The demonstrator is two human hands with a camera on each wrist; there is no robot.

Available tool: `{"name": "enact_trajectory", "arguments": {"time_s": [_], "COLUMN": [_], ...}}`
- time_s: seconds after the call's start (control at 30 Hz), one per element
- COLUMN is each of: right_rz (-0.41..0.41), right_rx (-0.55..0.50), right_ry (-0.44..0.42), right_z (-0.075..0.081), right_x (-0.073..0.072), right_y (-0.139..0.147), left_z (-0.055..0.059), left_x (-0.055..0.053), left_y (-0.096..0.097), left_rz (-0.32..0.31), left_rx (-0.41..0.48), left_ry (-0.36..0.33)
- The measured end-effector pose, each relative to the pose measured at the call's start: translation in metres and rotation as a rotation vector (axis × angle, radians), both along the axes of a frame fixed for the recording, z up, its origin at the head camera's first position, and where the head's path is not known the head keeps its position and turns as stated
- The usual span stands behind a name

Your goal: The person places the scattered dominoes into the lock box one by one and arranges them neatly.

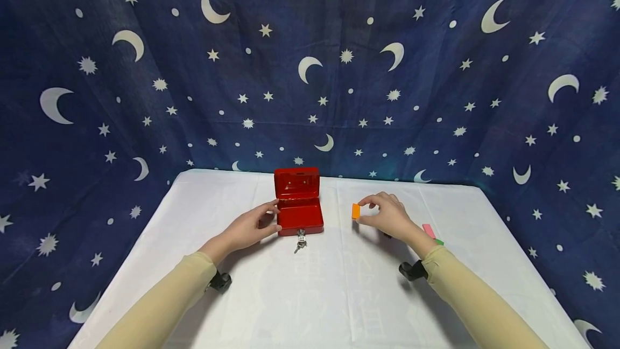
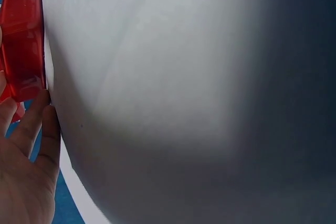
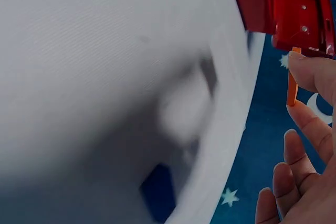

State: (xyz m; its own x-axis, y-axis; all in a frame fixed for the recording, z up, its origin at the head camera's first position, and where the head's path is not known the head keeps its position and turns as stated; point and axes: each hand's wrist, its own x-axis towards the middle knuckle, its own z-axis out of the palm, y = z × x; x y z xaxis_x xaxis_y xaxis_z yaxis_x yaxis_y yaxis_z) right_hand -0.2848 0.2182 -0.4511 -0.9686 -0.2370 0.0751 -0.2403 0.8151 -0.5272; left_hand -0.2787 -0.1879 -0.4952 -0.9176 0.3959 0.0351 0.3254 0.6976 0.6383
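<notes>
Biggest stuff first: the star-and-moon curtain (image 1: 281, 4) ran across the far side, and the white-covered table (image 1: 290, 300) had all the action. It looked pretty early on to me. The red metal cash box (image 1: 288, 231) stood a bit left of the middle with its lid (image 1: 296, 184) already up at the far edge, and no block showed inside. The left hand (image 1: 247, 229) had its thumb and fingers set wide against the box's left side, touching it rather than wrapped round it. The right hand (image 1: 387, 215) had a narrow pinch on the orange block (image 1: 356, 211), over to the right and apart from the box.

So the opening looked done, one block was in hand, and the rest sat unheld. The pink block (image 1: 428, 230) and green block (image 1: 438, 242) lay by the right wrist, plus a dark blue block (image 3: 159, 193) near that hand (blurry, so I was only fairly sure it was a block). The silver lock (image 1: 302, 234) had its keys (image 1: 300, 246) hanging on the near side.

My count: one curtain, one table, one box with one lid, two hands, four blocks (orange, pink, green, probably blue), one lock. How many keys, I couldn't tell.
</notes>
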Motion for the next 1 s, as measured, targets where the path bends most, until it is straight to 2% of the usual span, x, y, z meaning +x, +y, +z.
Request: {"name": "enact_trajectory", "arguments": {"time_s": [0.27, 0.53, 1.0], "right_rz": [0.042, 0.067, 0.152], "right_rx": [-0.021, -0.001, 0.027], "right_ry": [0.033, 0.026, 0.002], "right_z": [0.009, 0.015, 0.012], "right_x": [-0.007, -0.015, -0.023], "right_y": [-0.024, -0.061, -0.121], "left_z": [0.002, 0.002, 0.003], "left_x": [0.0, 0.0, 0.002], "left_y": [0.0, -0.001, 0.0], "left_rz": [-0.002, -0.004, -0.018], "left_rx": [0.007, -0.006, 0.017], "left_ry": [-0.01, -0.014, -0.017]}}
